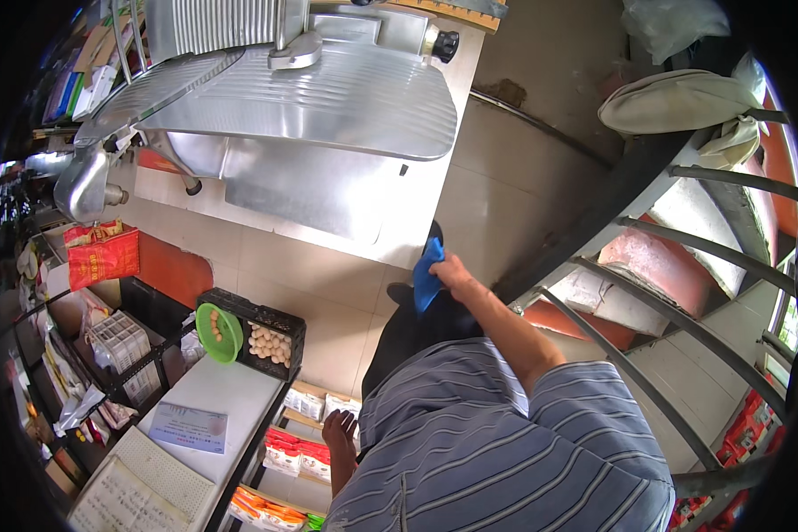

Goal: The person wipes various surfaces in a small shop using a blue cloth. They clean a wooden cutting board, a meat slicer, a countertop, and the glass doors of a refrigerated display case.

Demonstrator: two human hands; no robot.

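Observation:
My right hand (449, 270) grips a blue cloth (429, 276), which hangs in front of my dark trousers beside the corner of a pale tabletop (412, 233). On that table stands a metal food slicer (346, 100) with a ribbed carriage plate and a black knob (446, 46). A flat sheet-metal panel (306, 193) shows below the carriage. My left hand (341, 429) hangs low at my left side, apart from the slicer. Its fingers are loosely curled and slightly apart, with nothing visible in them. Shelved packets (299, 452) are nearest to it.
A black crate (286, 319) holds several eggs, next to a green plastic basket (219, 332). Left of me, a white counter (229, 392) bears a printed leaflet and written papers. A staircase with metal railings (678, 312) rises on my right. A red bag (103, 256) sits at left.

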